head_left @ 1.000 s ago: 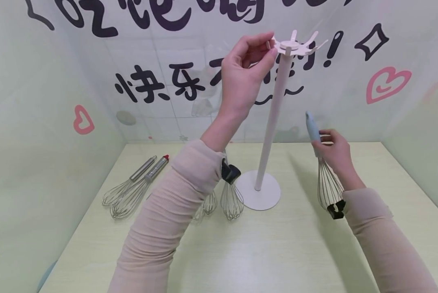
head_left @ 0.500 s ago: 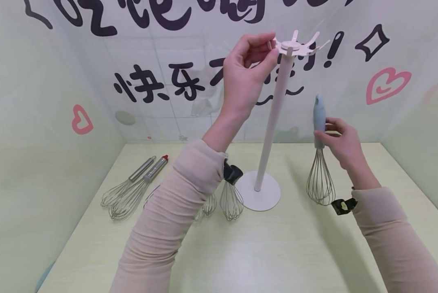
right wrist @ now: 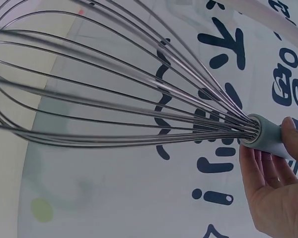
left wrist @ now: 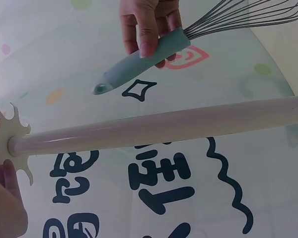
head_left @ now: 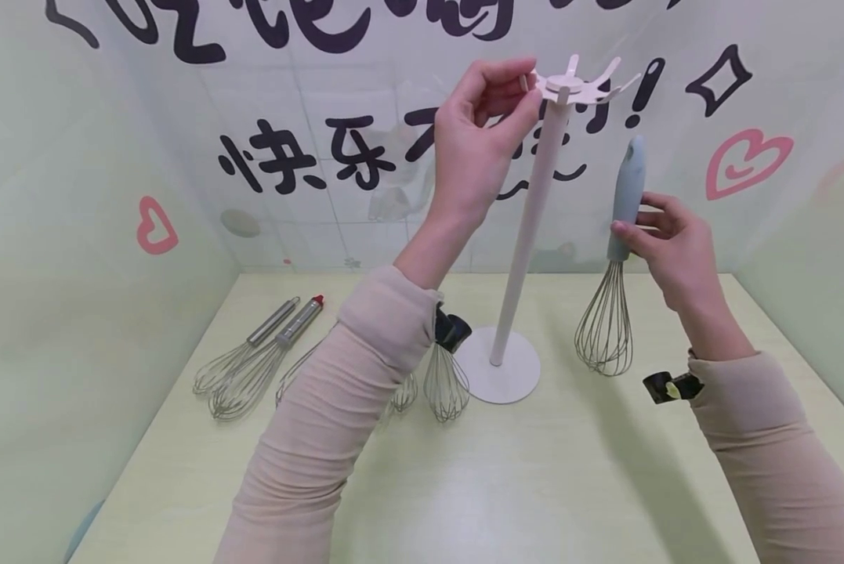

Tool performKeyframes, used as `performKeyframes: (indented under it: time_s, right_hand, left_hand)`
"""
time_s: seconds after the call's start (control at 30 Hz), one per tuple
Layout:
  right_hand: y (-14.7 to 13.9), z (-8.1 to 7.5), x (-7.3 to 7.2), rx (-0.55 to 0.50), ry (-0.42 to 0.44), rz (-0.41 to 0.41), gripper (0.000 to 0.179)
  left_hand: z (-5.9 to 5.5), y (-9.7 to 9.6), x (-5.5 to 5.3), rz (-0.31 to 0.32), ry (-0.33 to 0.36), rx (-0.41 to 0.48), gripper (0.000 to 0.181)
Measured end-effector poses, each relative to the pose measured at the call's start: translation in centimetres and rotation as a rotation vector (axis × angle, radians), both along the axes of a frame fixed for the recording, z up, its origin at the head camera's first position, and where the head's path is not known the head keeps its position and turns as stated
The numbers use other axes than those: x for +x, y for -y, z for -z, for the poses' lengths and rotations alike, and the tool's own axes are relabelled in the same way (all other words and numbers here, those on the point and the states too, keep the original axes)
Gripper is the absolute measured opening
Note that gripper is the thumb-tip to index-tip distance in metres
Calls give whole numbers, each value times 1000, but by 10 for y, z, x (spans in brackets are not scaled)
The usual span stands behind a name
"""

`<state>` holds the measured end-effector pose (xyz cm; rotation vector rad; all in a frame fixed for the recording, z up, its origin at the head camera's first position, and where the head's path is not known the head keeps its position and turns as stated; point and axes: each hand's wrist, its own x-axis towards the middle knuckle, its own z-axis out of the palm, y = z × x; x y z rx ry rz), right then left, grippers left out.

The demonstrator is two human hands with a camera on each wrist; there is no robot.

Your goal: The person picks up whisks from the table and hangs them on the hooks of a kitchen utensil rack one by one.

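Note:
My left hand (head_left: 479,129) pinches one prong of the hook crown (head_left: 566,84) on top of a white utensil stand (head_left: 530,227). The stand's pole rises from a round white base (head_left: 509,372) on the table. To its right, my right hand (head_left: 675,239) holds a whisk (head_left: 628,188) by its light blue handle, thumb on one side and fingers on the other. The whisk stands nearly upright in the air, handle end up, wires hanging down, apart from the stand. In the left wrist view, the handle's end has a hole (left wrist: 102,89).
Two steel whisks (head_left: 234,372) lie side by side on the table (head_left: 464,486) at the left, one with a red tip. More whisks (head_left: 446,388) lie near the stand's base, partly covered by my left forearm. A printed backdrop (head_left: 323,235) closes off the back.
My right hand has lifted the whisk higher and moved slightly right, and the whisk's wire end has swung left. My left hand stays on the crown, with a very small shift.

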<state>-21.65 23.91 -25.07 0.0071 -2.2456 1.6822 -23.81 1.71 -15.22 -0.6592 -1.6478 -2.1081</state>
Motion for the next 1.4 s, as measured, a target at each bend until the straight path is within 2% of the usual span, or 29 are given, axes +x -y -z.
performKeyframes:
  time_s: [0.17, 0.33, 0.43, 0.6, 0.87, 1.4]
  right_hand:
    - [4, -9, 4, -145, -49, -14, 46]
    - [7, -16, 8, -287, -84, -59, 38]
    - [8, -22, 10, -329, -85, -72, 37]
    - [13, -32, 12, -341, -93, -79, 41]
    - [26, -44, 19, -376, -157, -92, 38]
    - [38, -53, 25, -363, -223, -89, 38]
  left_hand:
    - [0, -2, -1, 1, -5, -7, 27]
    - [1, -4, -3, 5, -13, -15, 27]
    - [2, -5, -3, 2, -13, -19, 27]
    - [4, -4, -1, -4, -9, -23, 27]
    - [4, -2, -1, -9, -3, -21, 28]
    - [3, 1, -1, -2, -7, 8, 27]
